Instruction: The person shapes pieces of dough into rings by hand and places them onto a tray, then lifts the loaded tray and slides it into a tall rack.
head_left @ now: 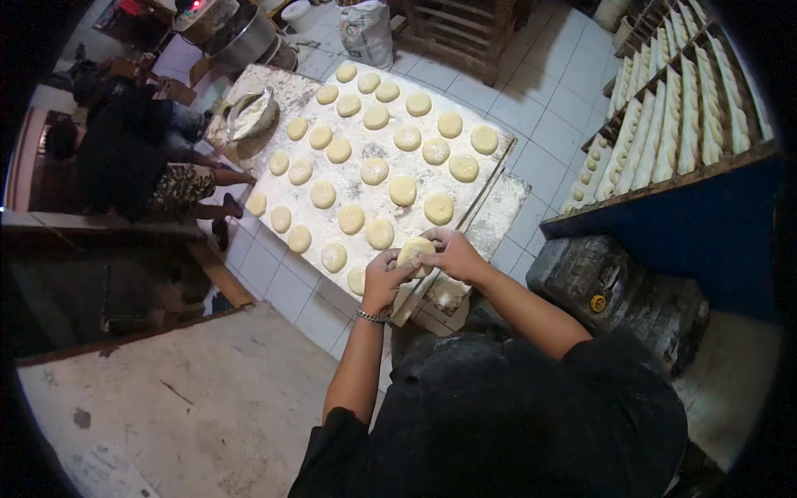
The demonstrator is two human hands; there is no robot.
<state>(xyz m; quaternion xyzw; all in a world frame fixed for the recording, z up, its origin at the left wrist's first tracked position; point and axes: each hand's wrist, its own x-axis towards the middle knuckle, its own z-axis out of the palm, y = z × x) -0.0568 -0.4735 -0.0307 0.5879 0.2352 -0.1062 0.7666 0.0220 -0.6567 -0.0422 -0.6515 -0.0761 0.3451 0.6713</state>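
Between both my hands is a round, flattened dough piece (414,249), lifted over the near edge of a floured board (290,249). My left hand (388,278) grips its left side, fingers closed on it; a chain bracelet circles that wrist. From the right, my right hand (451,254) pinches the same dough, with floury fingers. Rows of similar dough rounds cover the board, the closest being one round (438,208) just beyond my right hand and another (357,280) left of my left hand.
A metal bowl of flour (251,115) stands at the board's far left corner. Racked trays hold long twisted dough strips (656,124) at the right. Dark plastic jerrycans (589,274) sit below them. Another person (133,149) is at the far left. A white sack (366,33) stands behind.
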